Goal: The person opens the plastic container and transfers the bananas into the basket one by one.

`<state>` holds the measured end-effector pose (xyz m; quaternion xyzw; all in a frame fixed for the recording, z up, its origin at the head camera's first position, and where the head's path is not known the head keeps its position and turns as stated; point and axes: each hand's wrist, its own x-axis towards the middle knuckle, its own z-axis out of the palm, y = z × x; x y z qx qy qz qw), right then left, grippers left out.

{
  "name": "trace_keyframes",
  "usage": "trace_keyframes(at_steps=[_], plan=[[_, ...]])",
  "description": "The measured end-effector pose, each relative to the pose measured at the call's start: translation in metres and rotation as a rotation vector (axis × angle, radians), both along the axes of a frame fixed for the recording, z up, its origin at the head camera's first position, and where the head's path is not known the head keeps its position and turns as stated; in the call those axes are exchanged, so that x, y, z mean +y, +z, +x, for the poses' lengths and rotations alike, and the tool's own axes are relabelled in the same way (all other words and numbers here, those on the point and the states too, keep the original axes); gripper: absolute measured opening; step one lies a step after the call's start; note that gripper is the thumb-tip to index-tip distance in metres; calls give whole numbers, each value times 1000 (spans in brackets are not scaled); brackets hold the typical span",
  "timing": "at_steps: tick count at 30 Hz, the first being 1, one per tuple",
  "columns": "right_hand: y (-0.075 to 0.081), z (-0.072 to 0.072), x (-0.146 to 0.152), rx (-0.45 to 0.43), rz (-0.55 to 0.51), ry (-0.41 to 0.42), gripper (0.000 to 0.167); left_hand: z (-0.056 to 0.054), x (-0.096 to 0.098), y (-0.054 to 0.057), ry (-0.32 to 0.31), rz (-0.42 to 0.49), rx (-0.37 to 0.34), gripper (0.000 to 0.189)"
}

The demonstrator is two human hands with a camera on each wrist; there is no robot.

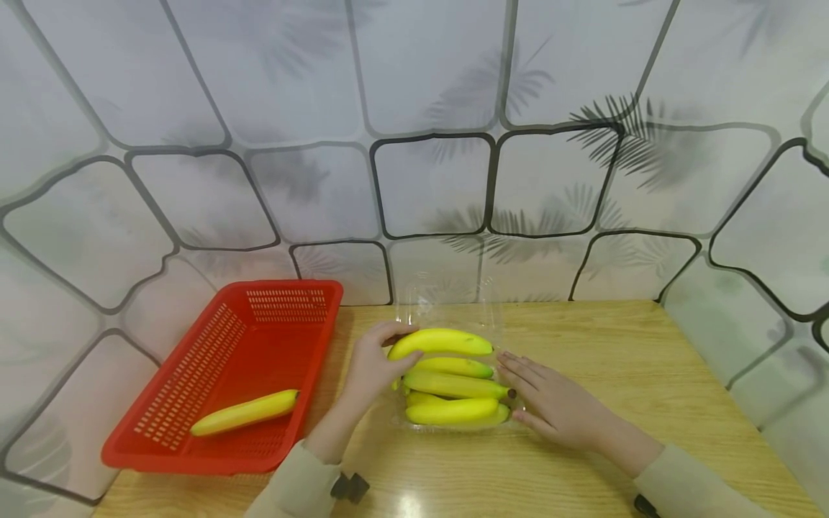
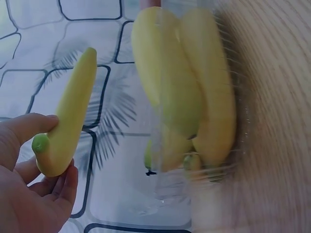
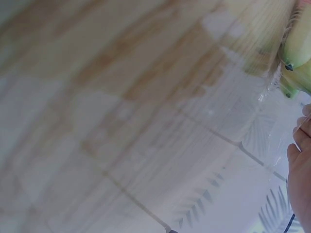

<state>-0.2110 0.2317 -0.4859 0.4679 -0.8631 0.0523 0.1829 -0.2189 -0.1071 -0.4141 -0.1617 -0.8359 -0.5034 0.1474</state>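
In the head view my left hand [image 1: 374,368] grips a yellow banana [image 1: 443,342] by its left end, thumb on the near side. The left wrist view shows this banana [image 2: 75,111] raised beside a clear plastic box [image 2: 226,170] that holds several more bananas [image 1: 456,388]. Its transparent lid [image 1: 447,295] stands raised at the back, against the wall. At the box's right side is my right hand [image 1: 566,403], fingers extended toward the banana tips and holding nothing. Only part of the right hand [image 3: 302,170] shows at the edge of the right wrist view.
To the left stands a red plastic basket [image 1: 315,367] with perforated walls and one banana [image 1: 246,413] inside. Both containers sit on a wood-grain table [image 1: 583,331]. A wall [image 1: 434,187] patterned with dark outlines and leaves rises directly behind.
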Motion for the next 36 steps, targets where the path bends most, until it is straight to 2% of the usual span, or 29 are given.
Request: trace_keyframes(at_steps=[9,16,23,31,36], plan=[[1,0,1,-3,-4,-2,70,12,-2,14,11,12,11,35],[2,-1,1,2,-6,0,70,19,-9,23,10,13,58,35],[2,0,0,6,-8,7,70,26,-23,32,45,-25,83,39],[2,1,0,-11,-8,-7,68,31,-41,40,86,-20,58,39],[1,1,0,2,-5,-5,68,34,-53,44,116,-43,69,38]])
